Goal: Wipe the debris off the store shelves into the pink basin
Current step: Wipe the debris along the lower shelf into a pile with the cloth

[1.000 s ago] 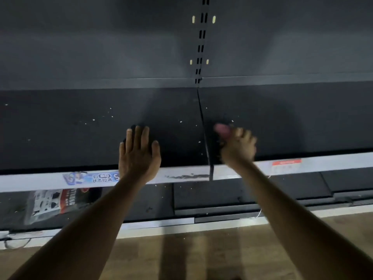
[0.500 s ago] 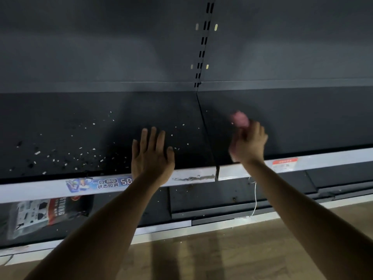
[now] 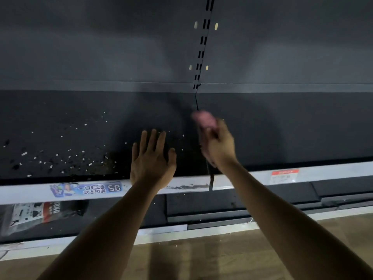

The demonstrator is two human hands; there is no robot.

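Note:
A dark shelf (image 3: 282, 126) runs across the view, split by a seam at the middle. White and dark debris (image 3: 66, 156) lies scattered over its left half. My left hand (image 3: 151, 160) rests flat on the shelf near the front edge, fingers spread, holding nothing. My right hand (image 3: 219, 146) hovers over the seam, blurred, closed on a pink cloth (image 3: 203, 119) that sticks out beyond the fingers. The pink basin is not in view.
A white price rail (image 3: 333, 172) edges the shelf, with a blue label (image 3: 86, 188) at left and a red tag (image 3: 284, 175) at right. A lower shelf holds a printed package (image 3: 32, 215). Wooden floor (image 3: 201, 259) lies below. The slotted upright (image 3: 201, 51) rises behind.
My right hand with the pink cloth has swung from right of the seam leftward and farther back over it. The view has shifted left, showing more debris. My left hand stays flat.

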